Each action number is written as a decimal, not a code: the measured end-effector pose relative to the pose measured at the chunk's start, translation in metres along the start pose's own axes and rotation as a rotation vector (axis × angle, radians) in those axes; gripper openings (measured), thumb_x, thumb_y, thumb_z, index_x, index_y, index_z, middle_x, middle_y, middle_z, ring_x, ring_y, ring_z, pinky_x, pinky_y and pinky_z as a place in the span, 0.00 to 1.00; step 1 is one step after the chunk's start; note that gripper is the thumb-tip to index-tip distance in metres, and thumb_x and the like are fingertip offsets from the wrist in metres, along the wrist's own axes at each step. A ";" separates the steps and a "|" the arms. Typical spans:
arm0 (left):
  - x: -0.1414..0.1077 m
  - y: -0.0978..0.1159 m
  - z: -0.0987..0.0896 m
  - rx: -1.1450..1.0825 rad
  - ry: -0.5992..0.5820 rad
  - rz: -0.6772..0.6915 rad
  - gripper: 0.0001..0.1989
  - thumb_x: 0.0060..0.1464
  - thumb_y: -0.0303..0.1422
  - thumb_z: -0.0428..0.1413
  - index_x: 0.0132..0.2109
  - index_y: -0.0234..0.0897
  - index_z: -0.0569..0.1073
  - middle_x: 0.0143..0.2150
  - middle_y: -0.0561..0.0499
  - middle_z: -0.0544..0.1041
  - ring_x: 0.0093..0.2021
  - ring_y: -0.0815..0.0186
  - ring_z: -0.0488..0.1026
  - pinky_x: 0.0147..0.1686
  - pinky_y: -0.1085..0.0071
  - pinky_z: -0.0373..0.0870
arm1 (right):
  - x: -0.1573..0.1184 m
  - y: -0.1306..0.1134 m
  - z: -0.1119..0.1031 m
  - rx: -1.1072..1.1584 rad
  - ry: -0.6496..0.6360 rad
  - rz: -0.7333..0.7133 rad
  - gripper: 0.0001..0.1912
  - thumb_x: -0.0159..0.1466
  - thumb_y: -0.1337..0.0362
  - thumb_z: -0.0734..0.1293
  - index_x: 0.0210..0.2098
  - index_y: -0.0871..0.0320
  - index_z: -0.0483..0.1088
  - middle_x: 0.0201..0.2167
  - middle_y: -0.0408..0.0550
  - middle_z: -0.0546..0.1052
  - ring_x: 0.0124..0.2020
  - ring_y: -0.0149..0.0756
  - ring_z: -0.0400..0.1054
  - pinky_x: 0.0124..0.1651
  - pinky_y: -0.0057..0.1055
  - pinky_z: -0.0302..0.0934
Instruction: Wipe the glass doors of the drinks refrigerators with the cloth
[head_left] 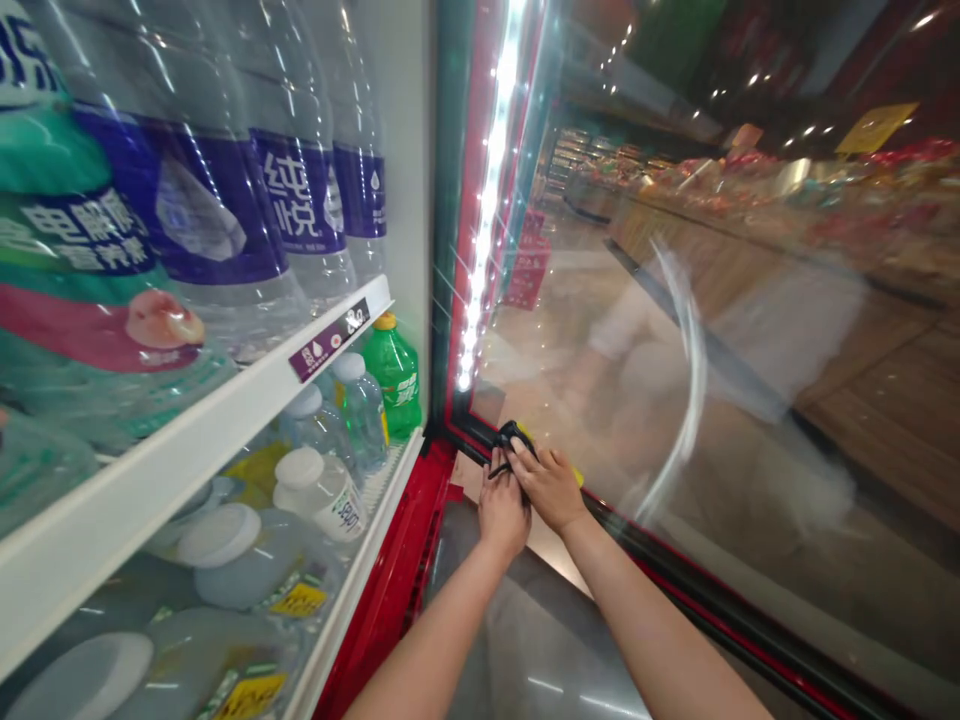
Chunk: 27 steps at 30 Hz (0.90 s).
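Both of my hands are close together at the lower corner of an open glass cooler door, near its hinge side. Between my fingers is a small black object, curved at the top, whose kind I cannot make out. My right hand is closed on it, thumb toward the left hand. My left hand sits just below and left, its fingertips bent against the black object and a thin dark strip. Bits of yellow show behind my right fingers. The black lower frame of the door runs beside my hands.
On the left, a white shelf edge carries large purple-labelled water bottles. Below stand white-capped bottles and a green bottle. A red cabinet edge borders the lower shelf. A bright light strip runs along the door.
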<state>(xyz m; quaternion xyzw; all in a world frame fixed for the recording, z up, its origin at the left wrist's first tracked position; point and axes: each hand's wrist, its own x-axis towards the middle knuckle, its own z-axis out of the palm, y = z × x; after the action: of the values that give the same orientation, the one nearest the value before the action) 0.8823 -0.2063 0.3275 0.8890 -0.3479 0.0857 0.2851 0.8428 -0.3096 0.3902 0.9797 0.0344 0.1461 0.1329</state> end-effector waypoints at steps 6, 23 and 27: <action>-0.020 0.028 0.014 -0.015 -0.028 0.082 0.35 0.50 0.21 0.49 0.67 0.29 0.64 0.69 0.35 0.65 0.74 0.53 0.51 0.68 0.47 0.58 | -0.046 0.014 -0.006 -0.045 0.065 0.051 0.27 0.68 0.72 0.63 0.65 0.52 0.66 0.63 0.52 0.71 0.54 0.46 0.67 0.46 0.41 0.61; -0.001 0.005 0.011 0.095 0.067 0.154 0.29 0.58 0.24 0.48 0.67 0.24 0.62 0.68 0.33 0.66 0.74 0.51 0.47 0.69 0.47 0.56 | -0.008 0.021 -0.017 -0.070 0.101 -0.121 0.20 0.71 0.68 0.61 0.62 0.56 0.68 0.64 0.49 0.71 0.56 0.41 0.65 0.48 0.37 0.61; -0.017 0.036 0.023 0.099 0.080 0.211 0.28 0.58 0.22 0.48 0.65 0.27 0.65 0.69 0.36 0.64 0.74 0.51 0.46 0.70 0.47 0.56 | -0.055 0.042 -0.028 -0.113 0.159 -0.113 0.25 0.71 0.69 0.60 0.66 0.52 0.64 0.64 0.49 0.71 0.55 0.40 0.65 0.46 0.37 0.61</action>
<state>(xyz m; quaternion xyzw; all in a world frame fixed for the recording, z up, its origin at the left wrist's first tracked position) 0.8450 -0.2311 0.3190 0.8563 -0.4232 0.1674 0.2441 0.7834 -0.3491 0.4118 0.9525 0.0918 0.2175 0.1926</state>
